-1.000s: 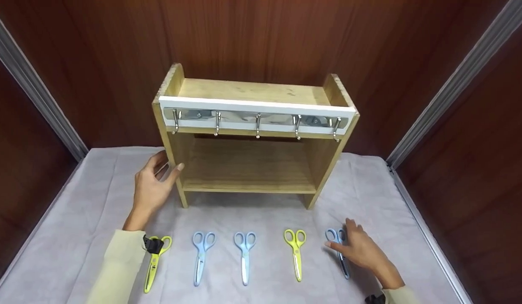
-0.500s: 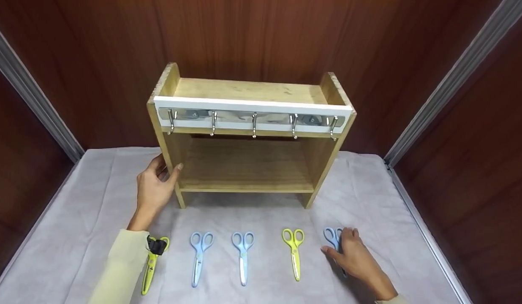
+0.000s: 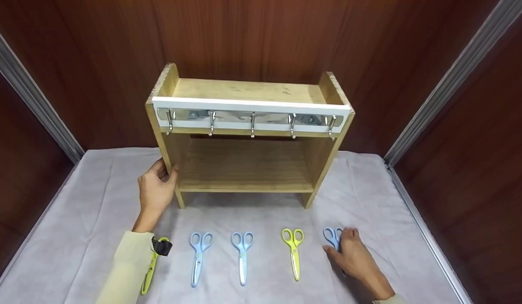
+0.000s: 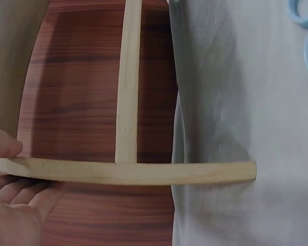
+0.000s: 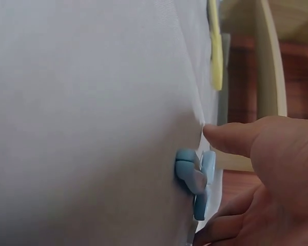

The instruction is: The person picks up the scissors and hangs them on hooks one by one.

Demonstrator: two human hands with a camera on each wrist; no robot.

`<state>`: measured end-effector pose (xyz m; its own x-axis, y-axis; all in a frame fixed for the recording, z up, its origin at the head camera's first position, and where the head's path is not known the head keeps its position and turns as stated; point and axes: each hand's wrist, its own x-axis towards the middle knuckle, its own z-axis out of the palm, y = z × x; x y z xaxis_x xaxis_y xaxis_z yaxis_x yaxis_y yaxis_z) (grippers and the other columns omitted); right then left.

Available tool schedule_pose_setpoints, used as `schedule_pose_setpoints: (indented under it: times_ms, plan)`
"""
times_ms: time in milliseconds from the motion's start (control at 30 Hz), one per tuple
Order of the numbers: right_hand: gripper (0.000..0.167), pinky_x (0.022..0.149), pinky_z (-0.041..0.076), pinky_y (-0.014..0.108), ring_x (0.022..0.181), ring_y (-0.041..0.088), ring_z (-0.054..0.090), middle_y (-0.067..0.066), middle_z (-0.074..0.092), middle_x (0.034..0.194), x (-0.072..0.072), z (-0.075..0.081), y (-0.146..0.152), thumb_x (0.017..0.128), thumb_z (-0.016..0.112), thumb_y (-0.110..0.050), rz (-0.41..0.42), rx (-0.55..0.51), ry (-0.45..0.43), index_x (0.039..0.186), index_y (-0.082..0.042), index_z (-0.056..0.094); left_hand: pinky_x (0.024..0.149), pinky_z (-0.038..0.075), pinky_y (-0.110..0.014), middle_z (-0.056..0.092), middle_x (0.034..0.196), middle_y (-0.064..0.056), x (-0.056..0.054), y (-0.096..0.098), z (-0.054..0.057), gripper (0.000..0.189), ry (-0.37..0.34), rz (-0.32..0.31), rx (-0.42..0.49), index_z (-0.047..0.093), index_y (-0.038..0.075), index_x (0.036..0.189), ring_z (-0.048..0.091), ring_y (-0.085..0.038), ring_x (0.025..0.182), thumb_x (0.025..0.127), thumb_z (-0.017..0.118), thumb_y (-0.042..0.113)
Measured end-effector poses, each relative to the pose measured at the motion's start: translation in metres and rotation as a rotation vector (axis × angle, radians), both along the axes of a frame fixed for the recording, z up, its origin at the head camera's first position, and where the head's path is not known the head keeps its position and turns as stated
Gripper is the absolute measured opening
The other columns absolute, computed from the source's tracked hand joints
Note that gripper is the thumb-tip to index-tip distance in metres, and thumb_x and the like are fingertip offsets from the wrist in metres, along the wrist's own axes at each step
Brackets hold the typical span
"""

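Note:
My left hand (image 3: 156,190) holds the left side panel of a small wooden shelf (image 3: 244,188). In the left wrist view the thumb lies on the panel's inner side and the fingers (image 4: 33,197) on its outer side. My right hand (image 3: 357,258) hovers low over the rightmost blue scissors (image 3: 332,236), hiding part of their blades. The right wrist view has the blue handles (image 5: 187,169) between the spread thumb and fingers, not visibly gripped. Further left lie yellow scissors (image 3: 295,253), two blue pairs (image 3: 243,257) (image 3: 197,257) and another yellow pair (image 3: 149,274), partly behind the left cuff.
A white rail (image 3: 252,103) with several metal hooks (image 3: 253,124) runs across the shelf's upper front. Grey cloth (image 3: 227,215) covers the table. Dark wood-look panels (image 3: 252,38) with metal edge strips (image 3: 447,84) enclose the back and sides.
The right hand has shifted slightly left and lower over the blue scissors. The left hand has closed in on the shelf's side panel. The whole view has shifted a little.

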<state>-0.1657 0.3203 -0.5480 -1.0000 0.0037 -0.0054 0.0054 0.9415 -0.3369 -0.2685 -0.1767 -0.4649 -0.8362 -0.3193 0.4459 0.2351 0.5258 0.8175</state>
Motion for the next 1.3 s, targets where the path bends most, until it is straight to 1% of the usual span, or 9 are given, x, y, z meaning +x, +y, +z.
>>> schedule_pose_setpoints:
  times_ms: [200, 433, 667, 833, 967, 1067, 1167, 1233, 1300]
  plan:
    - [0.079, 0.108, 0.049, 0.065, 0.131, 0.061, 0.053, 0.053, 0.048, 0.135, 0.001, -0.002, -0.003, 0.097, 0.074, -0.029, 0.005, 0.066, 0.044, 0.135, 0.032, 0.042, 0.071, 0.045, 0.004, 0.08, 0.108, -0.021, 0.003, 0.005, -0.002, 0.026, 0.002, 0.032, 0.02, 0.076, -0.002, 0.12, 0.08, -0.034, 0.099, 0.099, 0.067, 0.013]
    - [0.07, 0.117, 0.041, 0.068, 0.138, 0.068, 0.042, 0.058, 0.043, 0.137, 0.003, -0.002, -0.004, 0.102, 0.066, -0.023, 0.047, 0.123, 0.072, 0.133, 0.035, 0.042, 0.07, 0.044, 0.005, 0.08, 0.107, -0.023, 0.006, 0.007, -0.003, 0.026, 0.002, 0.041, 0.027, 0.076, -0.003, 0.118, 0.079, -0.035, 0.098, 0.1, 0.066, 0.012]
    - [0.05, 0.109, 0.05, 0.062, 0.127, 0.061, 0.057, 0.05, 0.059, 0.126, 0.002, -0.003, -0.005, 0.098, 0.069, -0.015, 0.081, 0.205, 0.208, 0.121, 0.027, 0.056, 0.071, 0.043, 0.005, 0.079, 0.112, -0.024, 0.007, 0.005, -0.001, 0.029, -0.023, 0.038, 0.044, 0.075, -0.004, 0.123, 0.079, -0.036, 0.102, 0.101, 0.064, 0.012]
    - [0.046, 0.104, 0.054, 0.059, 0.117, 0.058, 0.063, 0.047, 0.064, 0.116, 0.002, -0.008, -0.002, 0.096, 0.072, -0.013, 0.142, 0.274, 0.306, 0.116, 0.026, 0.058, 0.072, 0.045, 0.005, 0.079, 0.112, -0.022, 0.006, 0.006, 0.0, 0.029, -0.015, 0.027, 0.06, 0.075, -0.002, 0.124, 0.079, -0.035, 0.102, 0.101, 0.065, 0.013]
    - [0.043, 0.093, 0.059, 0.055, 0.108, 0.053, 0.068, 0.042, 0.067, 0.108, 0.001, -0.012, 0.003, 0.095, 0.073, -0.014, 0.208, 0.346, 0.385, 0.111, 0.024, 0.059, 0.071, 0.045, 0.005, 0.079, 0.113, -0.023, 0.006, 0.006, -0.001, 0.029, -0.01, 0.028, 0.079, 0.075, -0.003, 0.124, 0.079, -0.036, 0.101, 0.101, 0.065, 0.012]
    - [0.034, 0.075, 0.062, 0.051, 0.09, 0.045, 0.07, 0.033, 0.068, 0.092, -0.001, -0.013, 0.006, 0.091, 0.074, -0.011, 0.252, 0.367, 0.486, 0.099, 0.019, 0.061, 0.07, 0.045, 0.005, 0.078, 0.113, -0.024, 0.006, 0.006, -0.001, 0.029, -0.002, 0.032, 0.086, 0.075, -0.004, 0.124, 0.079, -0.036, 0.101, 0.1, 0.066, 0.011]
    - [0.023, 0.06, 0.059, 0.046, 0.073, 0.037, 0.065, 0.022, 0.062, 0.076, -0.002, -0.013, 0.007, 0.084, 0.075, -0.007, 0.274, 0.378, 0.576, 0.085, 0.011, 0.06, 0.071, 0.046, 0.005, 0.078, 0.113, -0.024, 0.006, 0.006, -0.001, 0.03, 0.005, 0.03, 0.091, 0.074, -0.003, 0.125, 0.079, -0.036, 0.102, 0.1, 0.066, 0.012]
    - [0.022, 0.055, 0.056, 0.045, 0.067, 0.034, 0.061, 0.018, 0.059, 0.072, -0.002, -0.013, 0.008, 0.08, 0.076, -0.006, 0.268, 0.38, 0.58, 0.081, 0.006, 0.059, 0.071, 0.046, 0.005, 0.079, 0.113, -0.023, 0.005, 0.007, -0.001, 0.03, 0.006, 0.031, 0.089, 0.075, -0.002, 0.125, 0.079, -0.036, 0.102, 0.1, 0.066, 0.012]
    - [0.023, 0.052, 0.055, 0.045, 0.065, 0.033, 0.061, 0.016, 0.058, 0.071, 0.0, -0.012, 0.008, 0.078, 0.078, -0.007, 0.24, 0.391, 0.549, 0.078, 0.004, 0.058, 0.07, 0.046, 0.004, 0.079, 0.112, -0.023, 0.006, 0.008, -0.002, 0.03, 0.003, 0.028, 0.091, 0.075, -0.002, 0.124, 0.079, -0.035, 0.101, 0.1, 0.066, 0.012]
